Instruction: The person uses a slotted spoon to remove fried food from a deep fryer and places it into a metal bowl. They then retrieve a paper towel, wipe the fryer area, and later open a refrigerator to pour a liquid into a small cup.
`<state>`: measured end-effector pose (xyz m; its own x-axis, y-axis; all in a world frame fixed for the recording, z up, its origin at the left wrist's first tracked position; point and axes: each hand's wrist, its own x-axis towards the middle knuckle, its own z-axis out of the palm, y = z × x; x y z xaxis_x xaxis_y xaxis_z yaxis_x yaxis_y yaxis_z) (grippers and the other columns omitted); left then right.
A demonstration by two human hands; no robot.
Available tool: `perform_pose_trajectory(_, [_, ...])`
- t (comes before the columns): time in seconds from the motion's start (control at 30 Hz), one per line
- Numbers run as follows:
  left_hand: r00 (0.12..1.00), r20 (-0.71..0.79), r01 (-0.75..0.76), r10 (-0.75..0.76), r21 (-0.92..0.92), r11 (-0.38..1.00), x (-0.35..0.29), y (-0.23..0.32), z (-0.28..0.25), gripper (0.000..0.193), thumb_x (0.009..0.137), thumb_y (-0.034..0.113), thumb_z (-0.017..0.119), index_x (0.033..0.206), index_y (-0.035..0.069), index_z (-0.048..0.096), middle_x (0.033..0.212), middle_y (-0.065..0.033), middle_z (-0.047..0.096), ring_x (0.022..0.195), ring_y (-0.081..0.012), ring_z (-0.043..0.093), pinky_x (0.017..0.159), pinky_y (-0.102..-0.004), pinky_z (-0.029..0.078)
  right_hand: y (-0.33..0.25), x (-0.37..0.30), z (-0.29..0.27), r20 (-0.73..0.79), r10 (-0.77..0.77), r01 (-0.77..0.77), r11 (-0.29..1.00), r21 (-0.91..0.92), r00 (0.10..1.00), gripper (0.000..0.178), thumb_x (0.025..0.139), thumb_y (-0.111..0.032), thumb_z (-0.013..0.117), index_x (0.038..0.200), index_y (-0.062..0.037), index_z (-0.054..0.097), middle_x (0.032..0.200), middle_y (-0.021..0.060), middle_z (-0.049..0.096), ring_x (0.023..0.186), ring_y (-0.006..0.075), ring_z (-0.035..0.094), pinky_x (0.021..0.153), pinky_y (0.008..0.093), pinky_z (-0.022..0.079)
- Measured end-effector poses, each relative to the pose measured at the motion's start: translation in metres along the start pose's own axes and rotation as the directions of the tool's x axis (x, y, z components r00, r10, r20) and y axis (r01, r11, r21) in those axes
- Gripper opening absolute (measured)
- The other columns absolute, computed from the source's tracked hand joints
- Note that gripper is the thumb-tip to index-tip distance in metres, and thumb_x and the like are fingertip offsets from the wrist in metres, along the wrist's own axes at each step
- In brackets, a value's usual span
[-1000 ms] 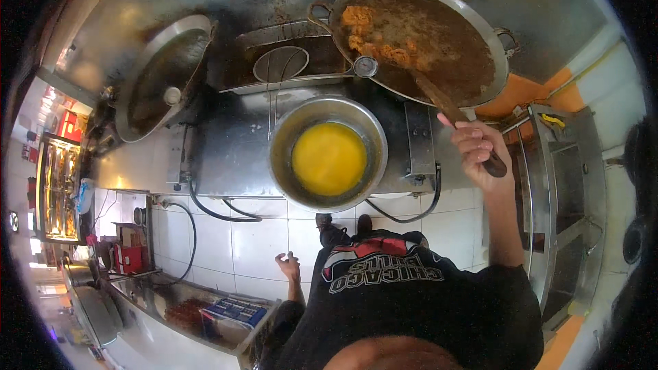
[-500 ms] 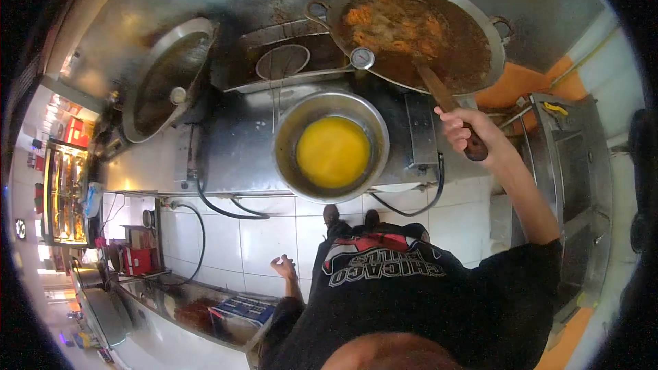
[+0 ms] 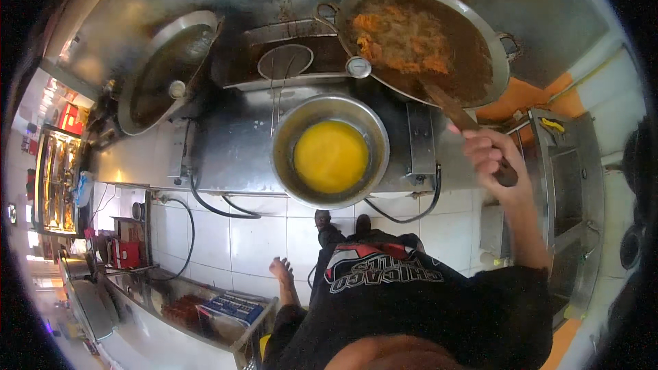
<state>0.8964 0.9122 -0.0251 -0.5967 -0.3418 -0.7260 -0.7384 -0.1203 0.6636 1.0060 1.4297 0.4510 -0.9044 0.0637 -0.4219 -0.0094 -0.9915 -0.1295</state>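
My right hand (image 3: 495, 161) is closed around the handle of a wooden paddle (image 3: 449, 106). The paddle's far end dips into dark oil in a big two-handled frying pan (image 3: 499, 34), at the near side of a heap of orange frying pieces (image 3: 404, 41). How the paddle ends under the oil is hidden. Low beside my body hangs my left hand (image 3: 282, 270), empty, its fingers loosely apart. Between the two sides, a steel bowl (image 3: 283, 178) of yellow liquid (image 3: 331, 156) stands on the steel counter.
A second oil pan (image 3: 128, 106) sits at the left. Behind the bowl, a round mesh strainer (image 3: 286, 62) lies over a tray. A dial thermometer (image 3: 358, 67) is at the big pan's rim. Black hoses (image 3: 223, 212) hang off the counter front. Steel shelving (image 3: 572, 185) stands right.
My right hand and the paddle's handle have swung right and slightly toward me. The orange pieces look more bunched together. The whole view has shifted a little.
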Motion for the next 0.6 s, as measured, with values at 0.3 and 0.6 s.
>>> perform_pose_trajectory(0.3, [0.709,0.23,-0.611,0.667,-0.273,0.743,-0.133,0.127,0.159,0.036,0.091,0.02,0.052,0.119,0.002,0.04,0.09,-0.0064,0.054,0.074,-0.0091,0.048,0.063,-0.0198,0.04,0.003,0.022,-0.021,0.327,-0.006,-0.082,0.964,0.254,0.945,0.049,0.091,-0.005,0.04,0.131,0.0098,0.016,0.08,0.0073,0.048,0.063,0.0137,0.051,0.052,0.0273,0.047])
perform_pose_trajectory(0.6, [0.455,0.018,-0.808,0.891,0.429,0.404,-0.108,0.073,0.107,0.025,0.09,0.013,0.038,0.111,-0.001,0.043,0.1,-0.0212,0.054,0.089,-0.0314,0.053,0.079,-0.0386,0.043,-0.006,0.038,-0.024,0.385,-0.144,-0.002,0.936,0.352,0.912,0.04,0.078,0.008,0.047,0.113,0.0113,0.029,0.076,0.0076,0.043,0.067,0.0167,0.045,0.065,0.029,0.046])
